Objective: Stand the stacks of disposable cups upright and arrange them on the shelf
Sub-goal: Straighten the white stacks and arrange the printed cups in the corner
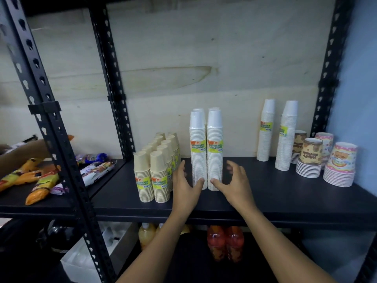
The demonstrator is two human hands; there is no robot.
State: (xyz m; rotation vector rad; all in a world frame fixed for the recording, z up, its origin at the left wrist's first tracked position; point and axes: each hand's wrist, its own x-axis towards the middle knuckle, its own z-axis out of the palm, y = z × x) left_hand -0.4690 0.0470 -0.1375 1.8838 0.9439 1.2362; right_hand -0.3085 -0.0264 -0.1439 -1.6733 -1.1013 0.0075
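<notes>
**Nearly in line: white cups stand ready for squaring**

Two tall white cup stacks (pixel 214 160) stand upright side by side, touching, at the middle of the black shelf (pixel 285 197), with two more white stacks just behind them. The left hand (pixel 187 184) and right hand (pixel 232 180) flank the pair, both open with fingers spread; each thumb touches the base of the nearer stack, and neither hand grips. The step looks like a final alignment. It is best done low down, with even pressure from both sides, since tall stacks pushed high up would likely tip. Beige cup stacks (pixel 155 176) stand in rows just to the left. More white stacks (pixel 265 131) and patterned cups (pixel 310 158) stand well apart on the right.
</notes>
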